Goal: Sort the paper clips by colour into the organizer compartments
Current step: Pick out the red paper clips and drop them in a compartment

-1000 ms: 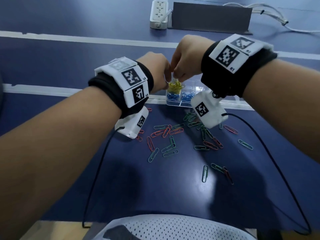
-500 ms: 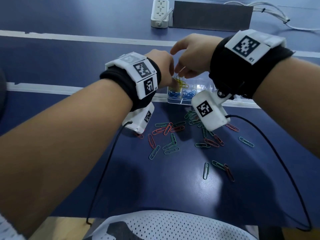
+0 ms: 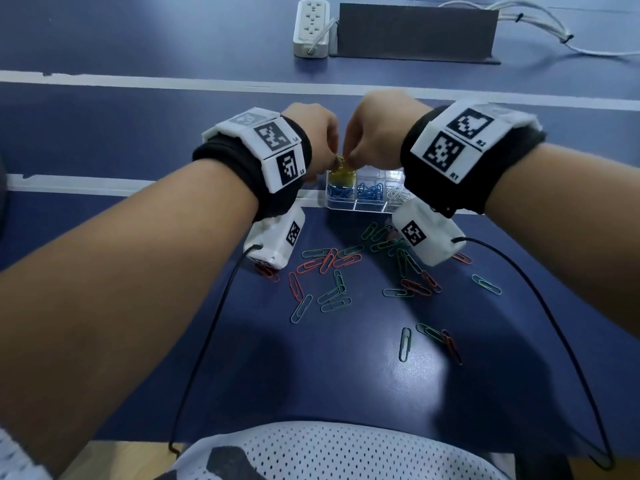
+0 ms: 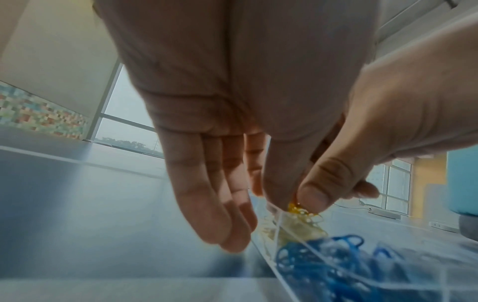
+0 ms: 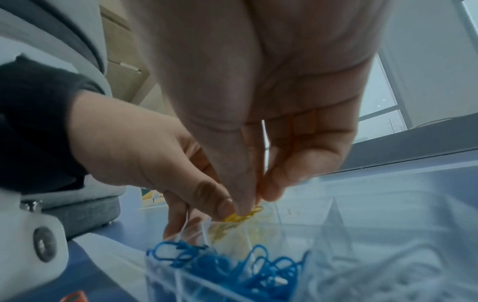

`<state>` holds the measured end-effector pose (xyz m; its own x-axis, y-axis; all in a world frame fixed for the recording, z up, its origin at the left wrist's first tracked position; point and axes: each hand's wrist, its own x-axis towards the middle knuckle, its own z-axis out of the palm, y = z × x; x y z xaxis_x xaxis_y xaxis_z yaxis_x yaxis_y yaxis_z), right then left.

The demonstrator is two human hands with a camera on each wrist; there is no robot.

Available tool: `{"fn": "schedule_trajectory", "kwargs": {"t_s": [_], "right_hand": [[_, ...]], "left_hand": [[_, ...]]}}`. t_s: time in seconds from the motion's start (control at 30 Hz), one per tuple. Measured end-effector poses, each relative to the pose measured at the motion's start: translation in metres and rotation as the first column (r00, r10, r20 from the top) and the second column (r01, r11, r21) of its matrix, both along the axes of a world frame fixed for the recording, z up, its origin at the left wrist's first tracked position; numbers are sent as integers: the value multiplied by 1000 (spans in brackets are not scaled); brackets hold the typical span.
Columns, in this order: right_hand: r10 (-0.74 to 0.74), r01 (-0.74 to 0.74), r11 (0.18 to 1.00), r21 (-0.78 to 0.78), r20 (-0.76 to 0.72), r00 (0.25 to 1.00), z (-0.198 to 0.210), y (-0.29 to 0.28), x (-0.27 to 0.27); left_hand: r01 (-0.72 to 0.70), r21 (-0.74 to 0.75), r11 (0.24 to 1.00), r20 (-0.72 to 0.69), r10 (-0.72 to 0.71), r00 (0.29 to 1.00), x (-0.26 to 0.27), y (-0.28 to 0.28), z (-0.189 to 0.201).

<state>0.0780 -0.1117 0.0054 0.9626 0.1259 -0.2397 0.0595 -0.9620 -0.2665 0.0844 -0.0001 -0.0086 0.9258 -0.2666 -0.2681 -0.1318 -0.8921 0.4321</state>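
A clear organizer [image 3: 367, 210] stands on the blue table. Its front compartments hold blue clips [image 3: 370, 192] and white clips [image 3: 398, 194]; the back left one holds yellow clips [image 3: 341, 172]. My left hand [image 3: 329, 161] and right hand [image 3: 353, 157] meet fingertip to fingertip just above that back left compartment. In the wrist views the left hand [image 4: 269, 194] and right hand [image 5: 258, 196] both pinch a tangle of yellow clips [image 5: 243, 214] at the compartment's rim. Several loose green and red clips [image 3: 332, 261] lie on the table in front of the organizer.
A white power strip [image 3: 311, 27] and a dark upright panel [image 3: 415, 32] stand at the far edge, with white cables [image 3: 540, 26] to the right. Black cables [image 3: 207, 327] trail from both wrist cameras across the table toward me. White tape lines [image 3: 138, 81] cross the table.
Half a second ago the right hand's fingers were spread above the left hand. Now both hands have come together again, lower, with their fingertips on the yellow clips.
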Motion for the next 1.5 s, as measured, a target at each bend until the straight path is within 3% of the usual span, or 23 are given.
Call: {"fn": "schedule_trajectory", "kwargs": {"t_s": [0.2, 0.47, 0.6, 0.73, 0.93, 1.17, 1.4, 1.5], "right_hand": [[17, -17, 1000, 0, 37, 999, -3, -3, 3], [87, -87, 996, -10, 79, 993, -7, -5, 0], [124, -127, 992, 17, 105, 987, -6, -5, -4], [217, -223, 975, 13, 190, 957, 3, 1, -20], [458, -456, 889, -43, 84, 885, 2, 24, -61], [573, -591, 789, -168, -145, 806, -7, 28, -76], [581, -588, 802, -108, -93, 809, -8, 20, -78], [550, -554, 830, -64, -66, 832, -7, 17, -81]], "left_hand": [[14, -21, 1000, -21, -15, 1000, -5, 6, 5], [29, 14, 999, 57, -29, 998, -13, 23, 6], [55, 101, 993, 85, -64, 994, -22, 39, 8], [127, 246, 961, 25, -137, 990, -37, 56, 6], [233, 342, 910, 29, -258, 966, -49, 57, 1], [246, 347, 905, 80, -290, 954, -46, 59, -3], [234, 386, 892, 81, -285, 955, -52, 56, -2], [237, 307, 922, 61, -268, 961, -56, 61, 0]]}}
